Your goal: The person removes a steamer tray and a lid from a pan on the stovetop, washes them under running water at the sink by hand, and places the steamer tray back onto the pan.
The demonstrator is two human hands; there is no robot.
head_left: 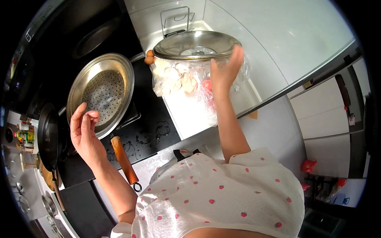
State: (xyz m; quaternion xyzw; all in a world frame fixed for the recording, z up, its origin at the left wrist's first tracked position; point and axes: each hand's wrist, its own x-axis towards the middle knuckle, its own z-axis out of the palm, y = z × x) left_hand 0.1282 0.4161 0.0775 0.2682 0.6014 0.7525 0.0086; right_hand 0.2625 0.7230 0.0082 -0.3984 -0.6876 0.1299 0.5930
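Set the lid [194,44], far centre above the bags [178,75], down level, right hand [225,72] spread at its rim, grip unclear; hold the left hand [85,137], half-curled, empty, clear of the pan [127,73].

Your right hand [227,71] is blurred at the lid [172,47], so you can't tell its grip. Your left hand [87,137] hides part of the steamer pan [104,92]; the far-left bottles [26,137] show labels too small to read.

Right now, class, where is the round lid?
In the head view, the lid is at the upper centre, beside the two eggs, with the right hand at its right edge.
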